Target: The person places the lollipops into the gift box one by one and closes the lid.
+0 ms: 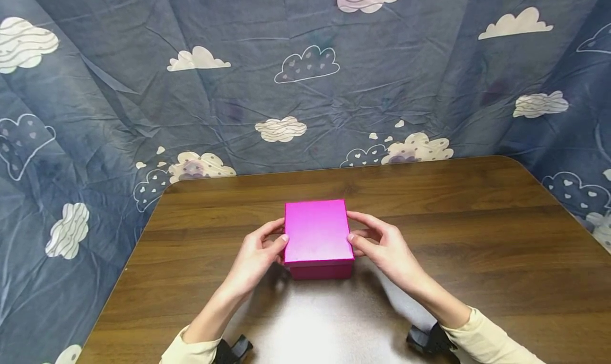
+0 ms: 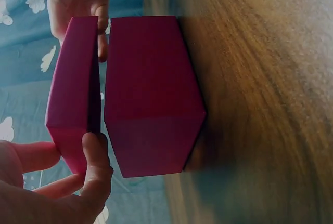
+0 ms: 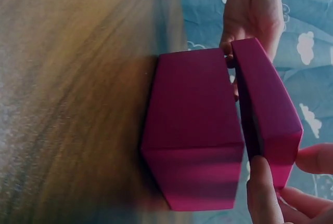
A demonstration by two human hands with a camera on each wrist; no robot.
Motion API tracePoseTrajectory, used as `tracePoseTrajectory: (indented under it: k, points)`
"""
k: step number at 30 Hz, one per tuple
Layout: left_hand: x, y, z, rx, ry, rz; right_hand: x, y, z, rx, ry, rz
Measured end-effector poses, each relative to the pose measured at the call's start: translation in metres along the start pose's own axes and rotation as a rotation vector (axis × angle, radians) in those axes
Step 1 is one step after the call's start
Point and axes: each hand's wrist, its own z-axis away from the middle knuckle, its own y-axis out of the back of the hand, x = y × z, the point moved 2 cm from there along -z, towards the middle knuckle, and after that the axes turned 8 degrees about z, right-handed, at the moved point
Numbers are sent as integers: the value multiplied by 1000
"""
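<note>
A glossy pink lid (image 1: 317, 230) hangs level just above a matching square box (image 1: 322, 272). In the left wrist view a narrow gap parts the lid (image 2: 70, 83) from the box (image 2: 148, 73), and the right wrist view shows the same gap. My left hand (image 1: 255, 258) pinches the lid's left side, thumb near the top edge and fingers at its lower rim. On the opposite side my right hand (image 1: 389, 250) grips the lid in the same way. The box stands upright on the table, its inside hidden beneath the lid.
The wooden table (image 1: 200, 279) has rounded far corners and ends at a blue cloth (image 1: 248, 98) printed with clouds. Black straps (image 1: 234, 349) sit at both wrists, by the cream sleeves (image 1: 191, 351). Bright glare lies on the table in front of the box.
</note>
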Motion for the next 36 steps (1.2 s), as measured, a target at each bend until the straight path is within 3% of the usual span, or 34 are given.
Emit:
tracePoseTrajectory:
  k: [15,36]
  points:
    - [-11,-1,-4,-19,32,-16,13,-3,-3,-12,-78,-33]
    - [-28,-2,-5,-21,42,31,26,-5,-1,-37,-104,-66]
